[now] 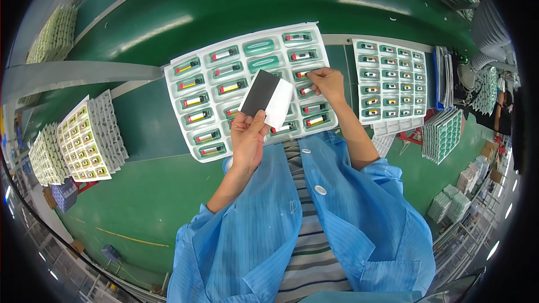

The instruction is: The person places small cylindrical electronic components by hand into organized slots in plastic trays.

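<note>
In front of me lies a white moulded tray [211, 65] with rows of green-tinted pockets. Most visible pockets hold a small stick-shaped part with red, black and white or yellow bands, like this part [198, 116]. My left hand [250, 137] grips a flat black-and-white sheet [261, 94] over the tray's middle, hiding several pockets. My right hand [330, 86] is pinched at the right column, its fingertips touching or just above a banded part [303, 74]; whatever lies between them is hidden. Two pockets [259, 46] at the top of the third column hold no banded part.
A second filled tray [391, 81] lies to the right, beside stacked trays [442, 134] and upright blue folders [443, 78]. Stacks of filled trays [92, 140] stand at the left. A green belt-like surface [252, 3] runs across the far side.
</note>
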Action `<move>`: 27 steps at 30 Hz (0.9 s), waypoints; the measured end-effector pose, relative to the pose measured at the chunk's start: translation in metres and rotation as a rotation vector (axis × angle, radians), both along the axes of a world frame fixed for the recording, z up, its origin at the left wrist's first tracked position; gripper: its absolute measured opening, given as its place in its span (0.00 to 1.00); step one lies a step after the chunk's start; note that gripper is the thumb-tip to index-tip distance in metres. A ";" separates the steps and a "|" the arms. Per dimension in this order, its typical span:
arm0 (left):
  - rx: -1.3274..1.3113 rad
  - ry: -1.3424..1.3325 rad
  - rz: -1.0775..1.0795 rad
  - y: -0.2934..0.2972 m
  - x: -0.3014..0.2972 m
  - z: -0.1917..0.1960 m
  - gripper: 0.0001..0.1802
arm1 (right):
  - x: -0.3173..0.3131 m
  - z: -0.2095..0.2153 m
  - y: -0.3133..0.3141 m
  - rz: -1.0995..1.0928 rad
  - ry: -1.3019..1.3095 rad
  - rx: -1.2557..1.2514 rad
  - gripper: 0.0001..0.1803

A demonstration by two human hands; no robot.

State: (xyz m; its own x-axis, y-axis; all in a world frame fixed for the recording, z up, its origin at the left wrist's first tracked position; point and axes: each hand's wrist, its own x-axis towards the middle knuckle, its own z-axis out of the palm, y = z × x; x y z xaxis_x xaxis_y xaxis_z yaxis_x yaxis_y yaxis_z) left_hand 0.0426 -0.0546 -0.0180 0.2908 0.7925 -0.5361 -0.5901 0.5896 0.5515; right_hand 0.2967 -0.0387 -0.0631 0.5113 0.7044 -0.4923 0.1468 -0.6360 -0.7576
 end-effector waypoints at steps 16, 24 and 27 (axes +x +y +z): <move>-0.110 -0.032 -0.016 -0.012 0.003 0.004 0.04 | -0.108 0.074 -0.047 0.510 -0.489 0.692 0.06; -0.169 -0.008 -0.074 -0.017 0.002 -0.007 0.04 | -0.103 0.072 -0.059 0.626 -0.520 0.622 0.06; -0.120 -0.088 -0.040 -0.019 -0.002 -0.022 0.03 | -0.096 0.067 -0.066 0.461 -0.036 0.638 0.04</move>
State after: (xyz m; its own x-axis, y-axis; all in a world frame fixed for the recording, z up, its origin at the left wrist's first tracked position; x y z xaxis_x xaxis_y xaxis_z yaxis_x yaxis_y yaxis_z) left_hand 0.0409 -0.0733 -0.0404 0.3708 0.7114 -0.5970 -0.6079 0.6719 0.4230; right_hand 0.2012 -0.1043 0.0038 0.1063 0.9902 0.0902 0.3211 0.0517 -0.9456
